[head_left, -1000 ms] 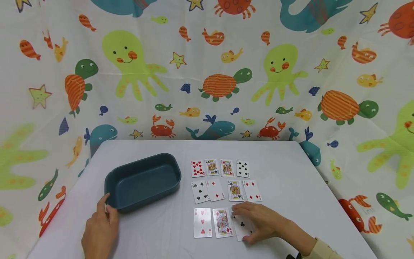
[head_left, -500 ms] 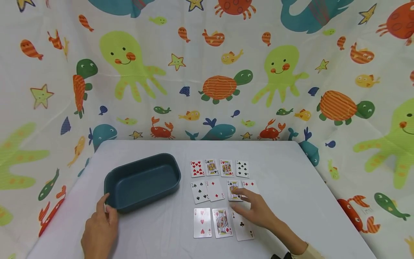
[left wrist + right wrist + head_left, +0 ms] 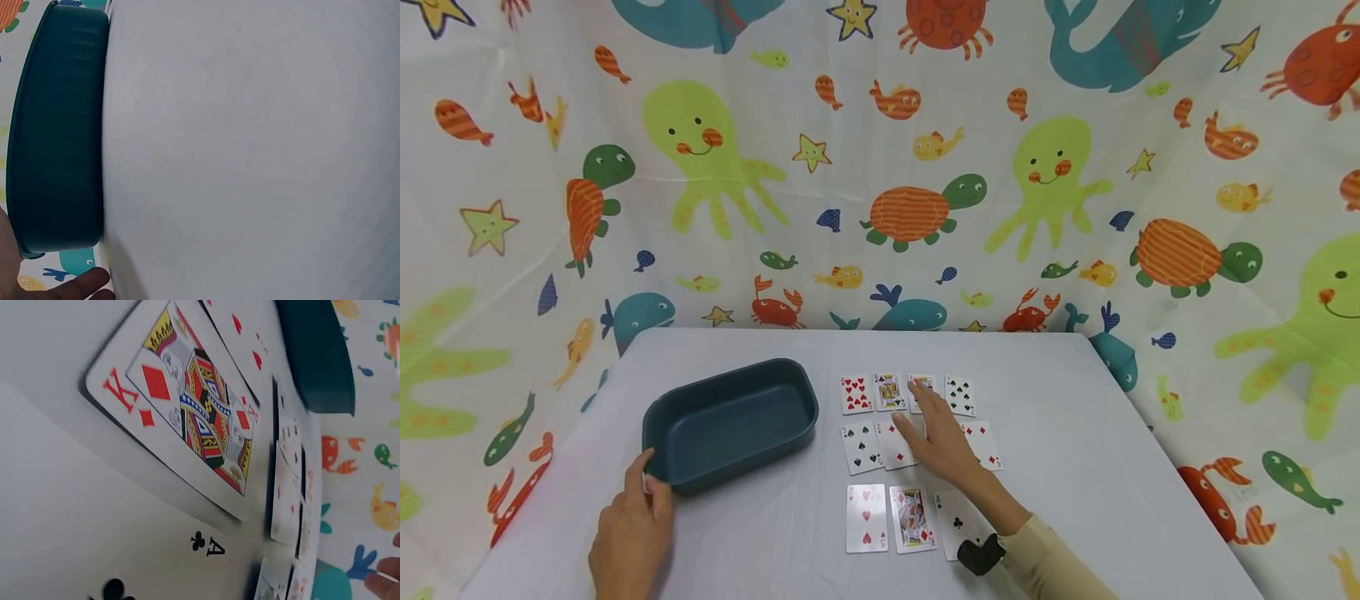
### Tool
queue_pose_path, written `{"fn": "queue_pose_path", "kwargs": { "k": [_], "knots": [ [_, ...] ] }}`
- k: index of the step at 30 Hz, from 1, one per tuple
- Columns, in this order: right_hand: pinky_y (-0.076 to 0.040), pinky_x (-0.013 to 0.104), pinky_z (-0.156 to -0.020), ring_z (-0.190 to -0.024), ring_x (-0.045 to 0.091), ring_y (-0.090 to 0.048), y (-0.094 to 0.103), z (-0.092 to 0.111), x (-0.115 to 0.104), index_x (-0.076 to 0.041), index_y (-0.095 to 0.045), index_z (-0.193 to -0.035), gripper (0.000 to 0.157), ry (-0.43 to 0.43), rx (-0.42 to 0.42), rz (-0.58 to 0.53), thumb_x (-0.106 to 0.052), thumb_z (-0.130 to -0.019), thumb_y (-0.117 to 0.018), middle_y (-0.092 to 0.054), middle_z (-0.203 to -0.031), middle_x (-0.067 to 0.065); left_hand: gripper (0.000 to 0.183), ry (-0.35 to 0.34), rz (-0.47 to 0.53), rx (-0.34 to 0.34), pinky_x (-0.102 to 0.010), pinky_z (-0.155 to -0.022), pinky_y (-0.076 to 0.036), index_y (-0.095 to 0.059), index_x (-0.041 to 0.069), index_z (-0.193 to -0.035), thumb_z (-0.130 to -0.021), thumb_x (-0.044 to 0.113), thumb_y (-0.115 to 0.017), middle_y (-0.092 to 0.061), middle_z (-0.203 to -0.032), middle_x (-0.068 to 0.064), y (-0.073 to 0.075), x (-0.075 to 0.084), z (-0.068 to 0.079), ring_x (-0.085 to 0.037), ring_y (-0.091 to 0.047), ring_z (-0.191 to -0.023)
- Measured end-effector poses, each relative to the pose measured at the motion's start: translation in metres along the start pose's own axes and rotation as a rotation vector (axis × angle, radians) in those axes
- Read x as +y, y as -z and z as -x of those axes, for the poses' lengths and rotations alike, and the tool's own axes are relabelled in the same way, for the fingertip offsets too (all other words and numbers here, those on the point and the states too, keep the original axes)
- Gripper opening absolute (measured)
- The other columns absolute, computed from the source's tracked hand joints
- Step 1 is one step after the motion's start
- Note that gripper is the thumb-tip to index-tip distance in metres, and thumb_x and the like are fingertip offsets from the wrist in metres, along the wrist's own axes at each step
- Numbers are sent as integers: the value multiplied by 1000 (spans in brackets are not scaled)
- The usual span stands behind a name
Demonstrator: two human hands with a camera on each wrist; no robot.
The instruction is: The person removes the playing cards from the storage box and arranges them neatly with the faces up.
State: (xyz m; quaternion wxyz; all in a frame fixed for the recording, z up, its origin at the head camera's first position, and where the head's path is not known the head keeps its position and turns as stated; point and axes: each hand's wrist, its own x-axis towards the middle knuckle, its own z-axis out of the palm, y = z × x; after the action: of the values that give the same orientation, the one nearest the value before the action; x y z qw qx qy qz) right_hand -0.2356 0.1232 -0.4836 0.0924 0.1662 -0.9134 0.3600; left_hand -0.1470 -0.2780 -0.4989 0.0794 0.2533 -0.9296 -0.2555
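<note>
My left hand point(image 3: 632, 529) rests at the near left corner of a dark teal tub point(image 3: 730, 471), index fingertip at the rim and thumb against the outer wall. Three rows of face-up playing cards lie right of the tub. Fingers spread, my right hand point(image 3: 943, 446) hovers over the middle row, fingertips overlapping a face card point(image 3: 922, 382) in the back row. It hides a middle-row card beside the four of diamonds point(image 3: 983, 442). In front are a three of hearts point(image 3: 867, 521), a king of diamonds point(image 3: 194, 412) and an ace of clubs point(image 3: 951, 508), partly covered by my wrist.
Back-row cards include a king of clubs point(image 3: 891, 392) and a spade card point(image 3: 959, 395). A five of spades point(image 3: 862, 448) and two of diamonds point(image 3: 895, 446) overlap in the middle row. A white cloth covers the table point(image 3: 1090, 450); a sea-animal curtain point(image 3: 850, 192) hangs behind.
My right hand lifts off the ace of clubs and moves forward and left, over the middle row to the back row. The ace stays lying there. My left hand and the tub keep still.
</note>
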Motion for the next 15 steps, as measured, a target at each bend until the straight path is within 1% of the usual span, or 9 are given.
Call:
{"fn": "queue_pose_path", "kwargs": {
  "k": [4, 7, 9, 11, 12, 13, 15],
  "knots": [
    [-27, 59, -118, -151, 38, -31, -4, -15, -3, -7, -38, -157, 73, 71, -19, 219, -46, -100, -59, -34, -163, 18, 52, -9, -1, -13, -57, -64, -46, -30, 14, -157, -108, 27, -34, -59, -86, -23, -1, 0, -4, -41, -57, -79],
    [-21, 62, -119, -152, 39, -27, -7, -22, -4, -10, -38, -158, 76, 99, -45, 355, -53, -99, -58, -31, -165, 17, 52, -22, -9, -24, -57, -63, -46, -30, 13, -157, -108, 27, -34, -59, -87, -24, 1, -1, -6, -42, -57, -80],
    [-19, 65, -119, -153, 40, -25, -9, -25, -5, -10, -38, -158, 77, 114, -62, 422, -55, -99, -56, -30, -165, 17, 53, -45, -23, -20, -61, -69, -45, -29, 10, -157, -107, 25, -35, -59, -93, -30, 4, 1, -6, -48, -56, -88],
    [-18, 66, -119, -154, 39, -24, -11, -27, -5, -11, -38, -158, 77, 122, -76, 478, -57, -99, -55, -29, -166, 17, 56, -77, -34, -11, -67, -81, -42, -27, 9, -158, -105, 23, -38, -56, -108, -38, 10, 8, -5, -55, -50, -106],
    [-18, 66, -119, -154, 39, -23, -12, -28, -6, -12, -37, -159, 77, 126, -80, 501, -58, -99, -55, -28, -166, 16, 58, -102, -39, 4, -70, -88, -39, -26, 9, -159, -104, 22, -41, -52, -117, -42, 13, 14, -4, -58, -45, -116],
    [-17, 66, -119, -154, 38, -22, -13, -28, -6, -13, -37, -159, 78, 127, -86, 530, -59, -99, -53, -27, -167, 15, 60, -140, -42, 25, -72, -95, -34, -26, 9, -159, -102, 20, -43, -46, -127, -45, 16, 22, -3, -61, -37, -126],
    [-15, 65, -120, -155, 38, -22, -14, -29, -6, -14, -35, -160, 78, 130, -91, 565, -60, -99, -53, -26, -167, 14, 63, -265, -29, 90, -74, -104, -24, -28, 10, -159, -100, 17, -50, -35, -140, -47, 19, 42, -1, -62, -24, -137]
  ]
}}
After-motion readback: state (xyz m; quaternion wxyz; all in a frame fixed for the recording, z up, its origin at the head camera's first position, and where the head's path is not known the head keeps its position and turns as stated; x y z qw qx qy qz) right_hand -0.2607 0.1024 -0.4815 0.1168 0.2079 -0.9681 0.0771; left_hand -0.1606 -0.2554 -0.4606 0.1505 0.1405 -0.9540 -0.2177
